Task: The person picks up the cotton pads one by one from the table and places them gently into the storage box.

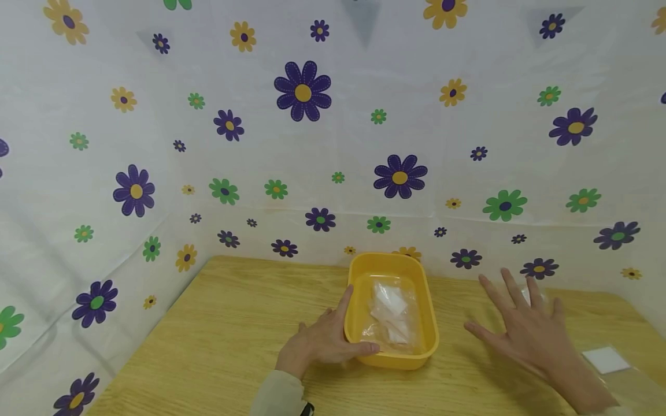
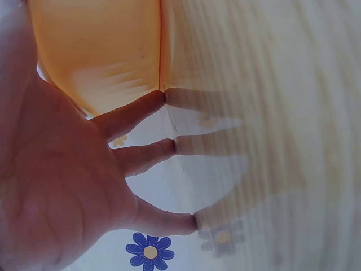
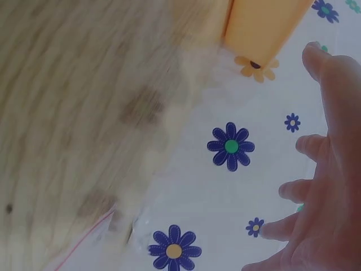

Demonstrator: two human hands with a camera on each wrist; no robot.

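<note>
A yellow plastic bin [image 1: 430,323] stands on the wooden table with several clear plastic bags [image 1: 392,312] holding white pieces inside it. My left hand [image 1: 325,338] rests at its front left corner, thumb over the front rim and index finger along the left side. In the left wrist view, the other fingers [image 2: 149,161] are spread and straight, fingertips on the tabletop. To the right of the bin, my right hand [image 1: 536,338] is held over the table, palm down, fingers spread and nothing in it. A small clear bag [image 1: 533,296] shows partly behind its fingers.
Another clear bag with a white card [image 1: 606,360] lies on the table [image 1: 250,323] at the right, beside my right wrist. A zip bag edge with a red line [image 3: 90,240] shows in the right wrist view. A flower-printed white curtain [image 1: 343,144] closes off the back and left.
</note>
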